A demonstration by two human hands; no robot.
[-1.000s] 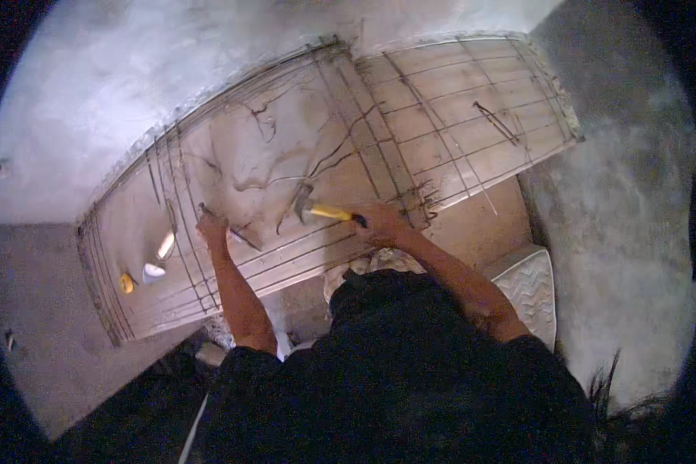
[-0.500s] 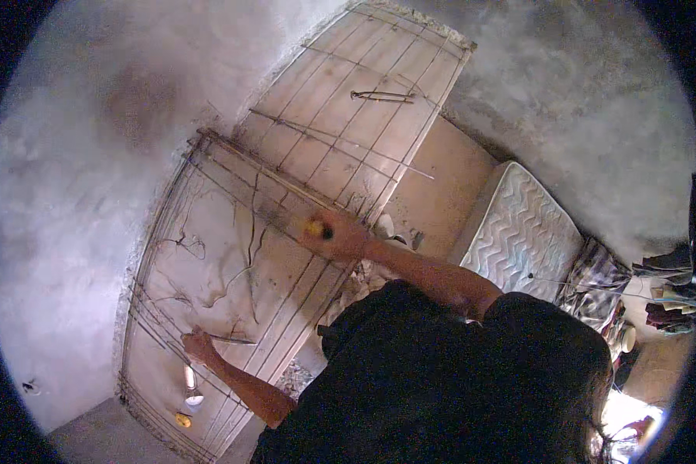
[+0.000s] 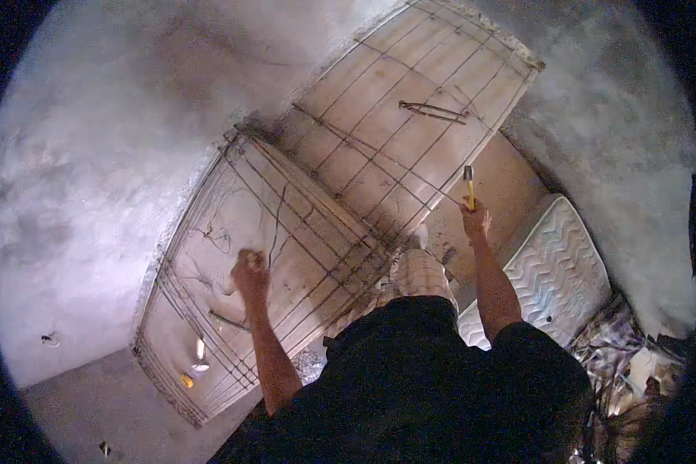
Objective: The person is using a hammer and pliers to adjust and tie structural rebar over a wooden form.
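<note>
My right hand (image 3: 476, 220) grips a yellow-handled tool with a dark head (image 3: 469, 182), held upright off the right edge of the upper steel bar grid (image 3: 371, 158). Over the lower grid (image 3: 301, 267), my left hand (image 3: 251, 271) is closed. Whether anything is in it is too blurred to tell. Long-handled pincers (image 3: 433, 112) lie on the upper grid. A short dark bar-like piece (image 3: 228, 319) rests on the lower one, below my left hand. Bent wire (image 3: 278, 224) lies loose near that hand.
A bare bulb (image 3: 200, 359) and a small yellow object (image 3: 186, 380) show at the lower grid's near left. Rough grey walls (image 3: 85, 216) rise on both sides. A white quilted mattress (image 3: 557, 271) stands at the right, with a heap of cloth (image 3: 603, 340) beside it.
My right hand has swung right, away from the bars, with the yellow-handled tool. My left hand has left the near bars and risen toward the middle of the lower grid. The view has shifted.
</note>
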